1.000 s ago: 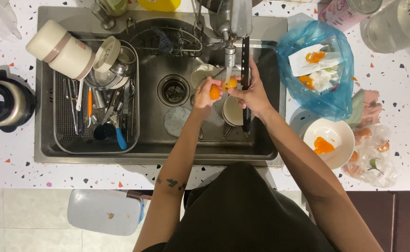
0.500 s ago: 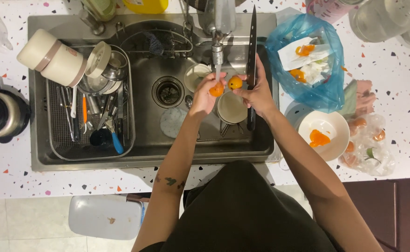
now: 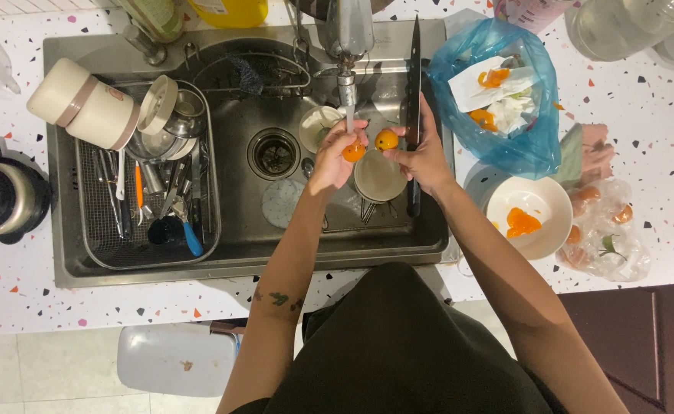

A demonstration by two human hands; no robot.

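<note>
Over the steel sink [image 3: 237, 257], my left hand [image 3: 332, 157] holds an orange fruit half [image 3: 353, 152] under the tap [image 3: 346, 54]. My right hand [image 3: 423, 157] pinches a second orange half [image 3: 386, 139] in its fingertips and also grips a long black knife [image 3: 414, 84], blade pointing away from me. A cream bowl [image 3: 378, 178] sits in the sink just below both hands.
A drying rack [image 3: 145, 184] with cups, utensils and a cream flask fills the sink's left side. On the right counter stand a blue plastic bag [image 3: 498, 107] with peels, a white bowl [image 3: 530, 218] of orange pieces and a clear bag of fruit [image 3: 609, 230]. A dark kettle [image 3: 3, 195] stands at the left.
My two hands have drawn slightly apart, separating the two orange halves under the tap. The knife stays in my right hand.
</note>
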